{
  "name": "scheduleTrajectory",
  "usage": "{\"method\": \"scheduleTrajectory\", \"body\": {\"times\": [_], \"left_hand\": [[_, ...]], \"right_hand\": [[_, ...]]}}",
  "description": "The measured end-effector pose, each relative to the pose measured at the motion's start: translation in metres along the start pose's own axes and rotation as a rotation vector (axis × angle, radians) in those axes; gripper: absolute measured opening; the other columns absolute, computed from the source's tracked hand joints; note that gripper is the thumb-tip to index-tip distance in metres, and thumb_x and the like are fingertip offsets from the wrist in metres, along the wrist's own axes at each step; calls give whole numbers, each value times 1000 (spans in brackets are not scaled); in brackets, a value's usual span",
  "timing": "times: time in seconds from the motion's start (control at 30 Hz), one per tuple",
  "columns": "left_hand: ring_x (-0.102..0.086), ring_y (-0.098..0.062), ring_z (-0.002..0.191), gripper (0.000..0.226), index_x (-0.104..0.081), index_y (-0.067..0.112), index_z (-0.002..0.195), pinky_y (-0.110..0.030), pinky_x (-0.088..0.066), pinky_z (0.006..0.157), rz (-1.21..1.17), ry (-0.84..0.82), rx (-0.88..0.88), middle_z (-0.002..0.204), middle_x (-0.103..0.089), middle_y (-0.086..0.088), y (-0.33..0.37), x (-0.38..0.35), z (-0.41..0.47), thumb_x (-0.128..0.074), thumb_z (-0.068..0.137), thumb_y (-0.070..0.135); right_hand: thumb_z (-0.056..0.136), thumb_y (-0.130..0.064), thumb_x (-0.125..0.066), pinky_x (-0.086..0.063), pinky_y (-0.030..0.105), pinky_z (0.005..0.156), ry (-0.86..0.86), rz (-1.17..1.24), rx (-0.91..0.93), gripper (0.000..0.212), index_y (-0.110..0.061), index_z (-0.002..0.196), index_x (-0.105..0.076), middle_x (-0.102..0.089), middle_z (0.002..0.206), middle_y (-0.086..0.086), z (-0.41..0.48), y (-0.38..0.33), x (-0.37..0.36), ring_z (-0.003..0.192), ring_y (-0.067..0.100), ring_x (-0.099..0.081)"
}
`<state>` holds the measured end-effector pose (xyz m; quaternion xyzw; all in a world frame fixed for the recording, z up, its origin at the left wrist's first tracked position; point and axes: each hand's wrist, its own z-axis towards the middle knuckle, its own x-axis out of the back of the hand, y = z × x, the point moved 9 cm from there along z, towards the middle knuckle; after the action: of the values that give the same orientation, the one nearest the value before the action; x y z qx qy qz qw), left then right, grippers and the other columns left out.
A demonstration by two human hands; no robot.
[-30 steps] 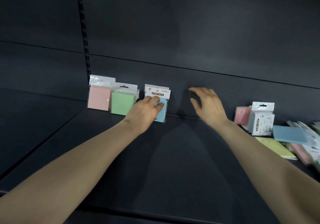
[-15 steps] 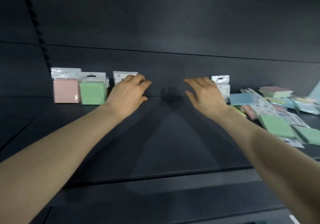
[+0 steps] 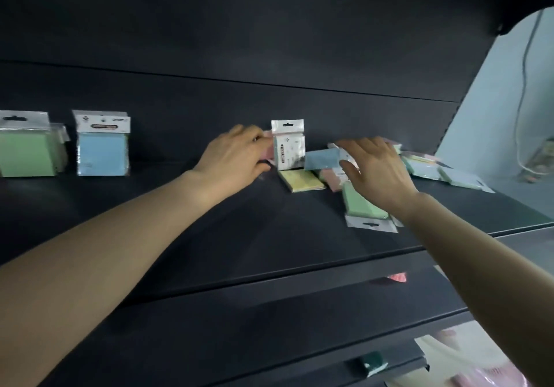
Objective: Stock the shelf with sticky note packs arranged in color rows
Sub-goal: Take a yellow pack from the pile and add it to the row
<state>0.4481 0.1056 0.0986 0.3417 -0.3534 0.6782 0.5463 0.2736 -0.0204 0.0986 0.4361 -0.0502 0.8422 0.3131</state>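
Against the back panel of the dark shelf (image 3: 269, 237), a green pack (image 3: 27, 154) and a blue pack (image 3: 102, 153) stand upright at the left. My left hand (image 3: 236, 159) reaches to a pink pack (image 3: 267, 150), fingers above it and thumb below, pinching it. Just to its right stands a white-backed pack (image 3: 288, 144). My right hand (image 3: 374, 168) spreads over a loose pile, its thumb near a tilted blue pack (image 3: 322, 159). A yellow pack (image 3: 301, 180) and a green pack (image 3: 359, 204) lie flat in front.
More loose packs (image 3: 434, 168) lie scattered towards the shelf's right end. The shelf's front edge (image 3: 299, 275) runs below my forearms. A lower shelf holds pale bags (image 3: 467, 356). A light wall with a hanging cable (image 3: 521, 87) lies beyond the right end.
The view swung right and the pink standing pack left the frame. My left hand let go of the standing blue pack and moved right to the pink pack. My right hand moved onto the pile.
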Motion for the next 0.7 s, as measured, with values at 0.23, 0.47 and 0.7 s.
{"method": "scheduleTrajectory", "body": {"times": [0.23, 0.47, 0.7], "left_hand": [[-52, -27, 115, 53, -53, 21, 131, -43, -47, 93, -57, -330, 104, 126, -57, -6, 55, -91, 49, -46, 92, 56], [-49, -28, 121, 59, -42, 21, 136, -42, -45, 97, -118, -498, 241, 136, -48, -6, 67, -126, 50, -45, 91, 60], [-48, -24, 115, 71, -39, 31, 133, -37, -44, 93, -221, -520, 348, 132, -42, -4, 59, -111, 40, -64, 76, 64]], "right_hand": [[93, -25, -58, -42, 46, 90, -64, 2, -12, 40, -21, 133, -55, -63, 126, 5, -14, 100, -16, 113, 35, -54], [96, -34, -54, -42, 42, 98, -247, 151, 64, 39, -22, 133, -56, -62, 130, 6, -9, 121, -46, 118, 32, -53], [90, -59, -51, -42, 37, 98, -406, 336, 41, 52, -29, 132, -54, -56, 132, 0, -1, 99, -81, 122, 21, -47]]}}
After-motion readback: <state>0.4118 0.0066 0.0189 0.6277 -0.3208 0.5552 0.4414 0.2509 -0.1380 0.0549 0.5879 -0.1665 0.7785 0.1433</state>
